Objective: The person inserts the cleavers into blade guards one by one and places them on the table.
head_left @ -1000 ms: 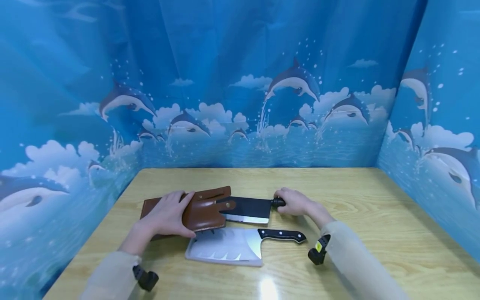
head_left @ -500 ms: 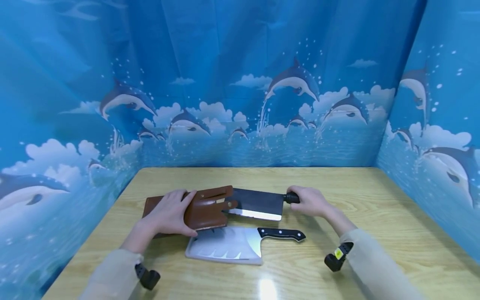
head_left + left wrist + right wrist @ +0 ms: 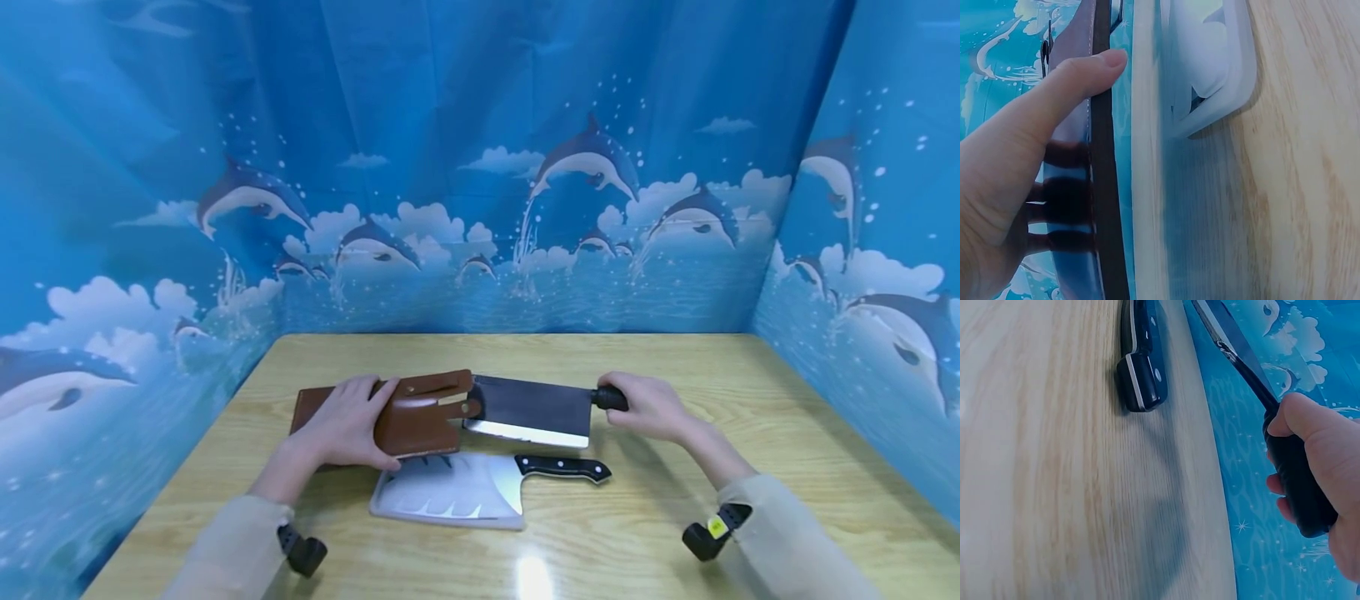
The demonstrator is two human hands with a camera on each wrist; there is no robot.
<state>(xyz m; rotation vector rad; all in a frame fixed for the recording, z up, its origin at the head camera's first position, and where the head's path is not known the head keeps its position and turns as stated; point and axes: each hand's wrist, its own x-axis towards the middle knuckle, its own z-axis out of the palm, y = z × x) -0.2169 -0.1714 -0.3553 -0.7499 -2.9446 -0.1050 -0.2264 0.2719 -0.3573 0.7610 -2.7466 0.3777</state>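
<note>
My left hand [image 3: 352, 421] holds a brown leather knife sheath [image 3: 420, 429], thumb along its near edge. In the left wrist view, the thumb [image 3: 1088, 75] presses on the dark edge of the sheath [image 3: 1107, 187]. By its black handle [image 3: 1297, 478], my right hand [image 3: 648, 407] grips a dark cleaver [image 3: 532, 408] with a bright cutting edge. The blade's left end sits at the sheath's mouth, overlapped by a snap strap [image 3: 471, 408]; whether any of it is still inside, I cannot tell. In the right wrist view, the right hand [image 3: 1329, 450] wraps the handle.
A second cleaver lies on the table in front of the sheath, its blade in a whitish translucent cover [image 3: 442, 492] and its black riveted handle [image 3: 562, 467] pointing right. Blue dolphin-print curtains [image 3: 480, 167] stand around the wooden table [image 3: 697, 383].
My right hand has moved right with the dark cleaver, drawing more of its blade out of the sheath. The left hand and sheath have shifted slightly right. The covered cleaver stays put.
</note>
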